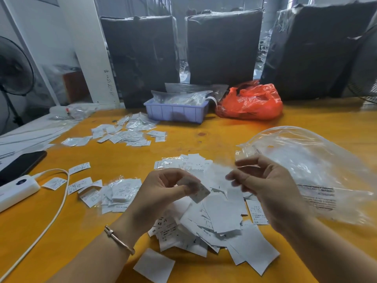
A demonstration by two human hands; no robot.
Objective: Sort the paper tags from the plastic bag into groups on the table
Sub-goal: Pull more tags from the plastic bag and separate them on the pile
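Left hand [163, 187]: pinches one paper tag [199, 192] above the loose tag pile [214, 225], probably to read it.
Right hand [263, 186]: fingers curled; whether it grips something is blurred, I cannot tell.
Clear plastic bag [310, 170]: lies just right of the pile, apparently emptied.
Sorted groups [124, 133]: farther left on the yellow table [91, 242], apart.

right hand [263, 184] motion-blurred, phone [20, 165] cut off left
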